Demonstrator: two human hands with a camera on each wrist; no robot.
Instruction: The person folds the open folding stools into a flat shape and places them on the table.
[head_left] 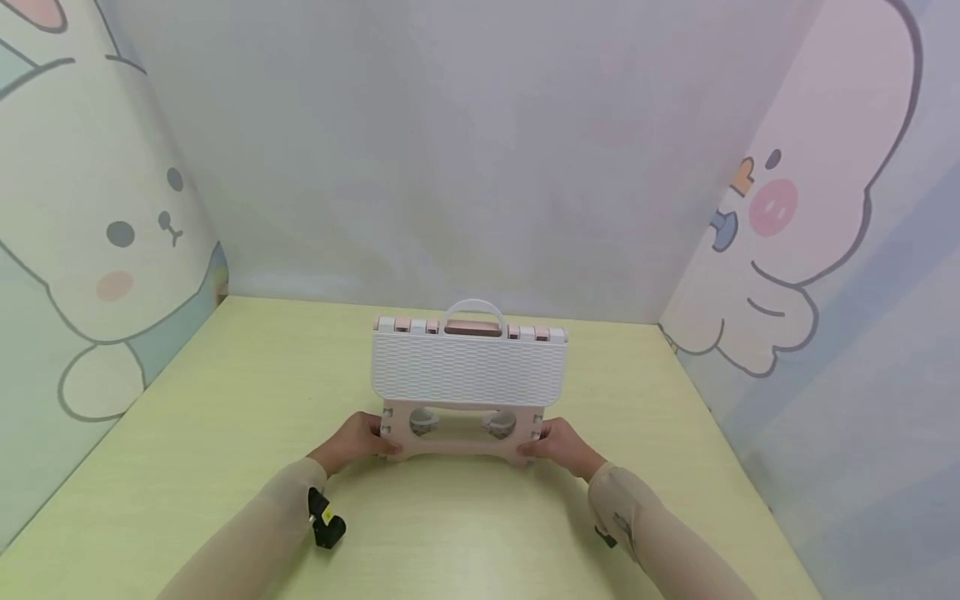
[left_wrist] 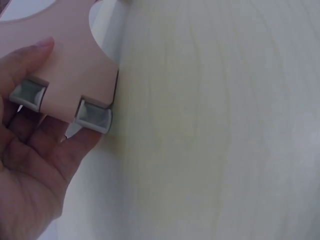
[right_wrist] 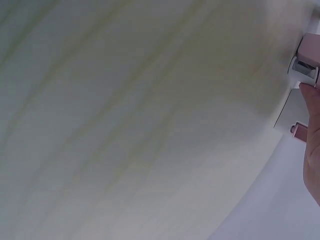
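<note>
A folding step stool (head_left: pixel 468 367) with a white textured top, pale pink side panel and arched white handle stands at the middle of the table, its top partly folded. My left hand (head_left: pixel 356 440) grips the left edge of the pink panel. In the left wrist view, the thumb lies on the face of the pink panel (left_wrist: pixel 75 55) and the fingers curl behind its grey hinge pieces. At the opposite edge my right hand (head_left: pixel 566 447) grips the same panel. Only a sliver of that hand shows in the right wrist view, beside a hinge piece (right_wrist: pixel 303 70).
The pale yellow wood-grain table (head_left: pixel 465 533) stretches around the stool. A whitish curtain (head_left: pixel 450 167) rises at the back. Side panels printed with a cartoon rabbit (head_left: pixel 112 183) and another cartoon figure (head_left: pixel 825 150) flank the table. A black strap piece (head_left: pixel 326 521) sits at the left sleeve.
</note>
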